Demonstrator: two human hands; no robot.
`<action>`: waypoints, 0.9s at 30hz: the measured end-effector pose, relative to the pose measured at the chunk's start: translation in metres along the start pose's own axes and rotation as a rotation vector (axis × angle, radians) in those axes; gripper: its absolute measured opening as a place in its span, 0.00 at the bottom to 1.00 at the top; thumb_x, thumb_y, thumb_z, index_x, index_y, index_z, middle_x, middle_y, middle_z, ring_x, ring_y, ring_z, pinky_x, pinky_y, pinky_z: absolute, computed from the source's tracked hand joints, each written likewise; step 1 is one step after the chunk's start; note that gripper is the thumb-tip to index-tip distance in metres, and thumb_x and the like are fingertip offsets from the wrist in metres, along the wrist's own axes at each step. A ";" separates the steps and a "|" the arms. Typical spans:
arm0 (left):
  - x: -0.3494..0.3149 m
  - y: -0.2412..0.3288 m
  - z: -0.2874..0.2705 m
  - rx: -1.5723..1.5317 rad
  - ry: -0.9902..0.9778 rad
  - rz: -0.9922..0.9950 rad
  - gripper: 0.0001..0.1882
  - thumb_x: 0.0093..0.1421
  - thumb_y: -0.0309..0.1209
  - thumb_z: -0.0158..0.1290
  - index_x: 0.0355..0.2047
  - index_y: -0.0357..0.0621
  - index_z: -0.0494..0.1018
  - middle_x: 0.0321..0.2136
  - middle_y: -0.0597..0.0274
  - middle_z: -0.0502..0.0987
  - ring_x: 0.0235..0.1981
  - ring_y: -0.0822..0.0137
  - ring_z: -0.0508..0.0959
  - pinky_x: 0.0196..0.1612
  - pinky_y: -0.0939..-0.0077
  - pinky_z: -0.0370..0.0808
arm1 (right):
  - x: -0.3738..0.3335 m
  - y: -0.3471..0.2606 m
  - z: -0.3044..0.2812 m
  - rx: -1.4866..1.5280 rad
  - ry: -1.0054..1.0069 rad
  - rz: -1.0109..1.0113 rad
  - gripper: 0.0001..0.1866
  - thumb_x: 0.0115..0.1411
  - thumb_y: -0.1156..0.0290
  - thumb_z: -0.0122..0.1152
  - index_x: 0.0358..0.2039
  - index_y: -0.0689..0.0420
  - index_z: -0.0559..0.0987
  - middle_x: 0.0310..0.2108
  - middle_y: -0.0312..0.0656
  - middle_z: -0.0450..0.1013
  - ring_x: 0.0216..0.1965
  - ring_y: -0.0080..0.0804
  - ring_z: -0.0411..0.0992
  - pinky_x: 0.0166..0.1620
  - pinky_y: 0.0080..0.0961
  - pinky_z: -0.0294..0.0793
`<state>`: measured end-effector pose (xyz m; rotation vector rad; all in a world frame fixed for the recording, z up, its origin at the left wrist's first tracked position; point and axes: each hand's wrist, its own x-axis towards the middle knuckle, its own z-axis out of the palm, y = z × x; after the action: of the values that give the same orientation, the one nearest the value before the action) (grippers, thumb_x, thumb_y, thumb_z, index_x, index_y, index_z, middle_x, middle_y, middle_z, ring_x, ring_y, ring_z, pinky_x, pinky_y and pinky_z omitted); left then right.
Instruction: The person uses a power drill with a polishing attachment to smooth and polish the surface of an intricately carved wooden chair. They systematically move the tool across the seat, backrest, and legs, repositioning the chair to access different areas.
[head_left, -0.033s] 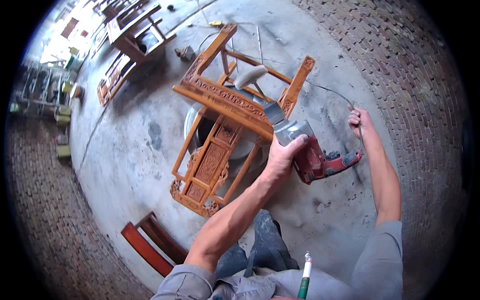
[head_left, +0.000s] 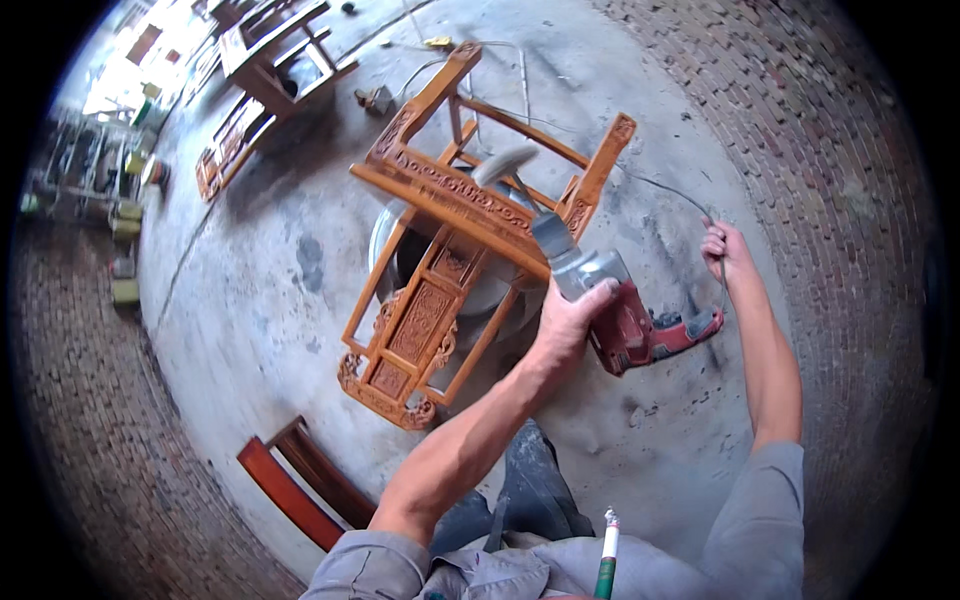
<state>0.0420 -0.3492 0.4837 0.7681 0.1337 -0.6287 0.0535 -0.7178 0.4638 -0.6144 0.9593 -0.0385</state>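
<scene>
My left hand (head_left: 577,312) is closed around the grey metal front of a red corded power drill (head_left: 622,325). A thin shaft runs from its nose to a pale round pad (head_left: 508,163), which sits among the legs of a carved wooden chair (head_left: 455,212). The chair lies tipped over, its carved back panel (head_left: 420,318) slanting toward me; whether the pad touches it I cannot tell. Off to the right, my right hand (head_left: 727,247) is closed on the drill's dark power cord (head_left: 668,187), apart from the drill's rear handle.
A dark red wooden piece (head_left: 290,497) lies at lower left. More wooden furniture (head_left: 265,75) stands at far left, near a small metal tool (head_left: 374,100) on the concrete floor. A pale round object (head_left: 385,238) supports or sits behind the chair. Brick paving (head_left: 840,180) borders the right side.
The drill has dipped slightly toward me, and its pad shows at a thinner, darker angle. My right hand keeps hold of the cord, a little lower.
</scene>
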 end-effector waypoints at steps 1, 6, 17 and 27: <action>-0.011 -0.001 0.004 -0.011 0.069 0.001 0.31 0.58 0.35 0.65 0.57 0.41 0.64 0.47 0.62 0.75 0.49 0.69 0.75 0.54 0.71 0.72 | -0.001 -0.003 -0.003 0.005 0.007 -0.003 0.10 0.68 0.73 0.48 0.45 0.66 0.72 0.17 0.27 0.59 0.14 0.16 0.54 0.18 0.15 0.56; -0.022 -0.014 0.015 -0.111 0.119 -0.015 0.32 0.57 0.32 0.66 0.57 0.42 0.62 0.47 0.61 0.74 0.49 0.68 0.75 0.56 0.68 0.72 | 0.032 -0.059 -0.026 -0.143 0.141 -0.071 0.09 0.62 0.79 0.52 0.43 0.65 0.72 0.16 0.27 0.56 0.13 0.16 0.51 0.17 0.14 0.54; 0.037 0.040 0.020 -0.513 0.089 0.383 0.24 0.57 0.40 0.66 0.48 0.45 0.70 0.37 0.67 0.77 0.39 0.72 0.77 0.46 0.73 0.75 | 0.068 -0.143 0.260 -0.330 -0.525 -0.398 0.08 0.72 0.73 0.46 0.36 0.63 0.70 0.20 0.30 0.53 0.17 0.20 0.49 0.20 0.17 0.51; 0.033 0.105 -0.049 -0.650 0.171 0.416 0.29 0.55 0.46 0.67 0.52 0.49 0.70 0.43 0.67 0.77 0.45 0.67 0.78 0.53 0.66 0.76 | 0.067 -0.029 0.482 -0.534 -0.530 -0.582 0.12 0.73 0.71 0.41 0.37 0.62 0.72 0.21 0.33 0.57 0.18 0.21 0.51 0.19 0.18 0.52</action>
<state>0.1348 -0.2742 0.5011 0.2015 0.3080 -0.0997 0.4732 -0.5332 0.6294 -1.3090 0.2420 -0.1321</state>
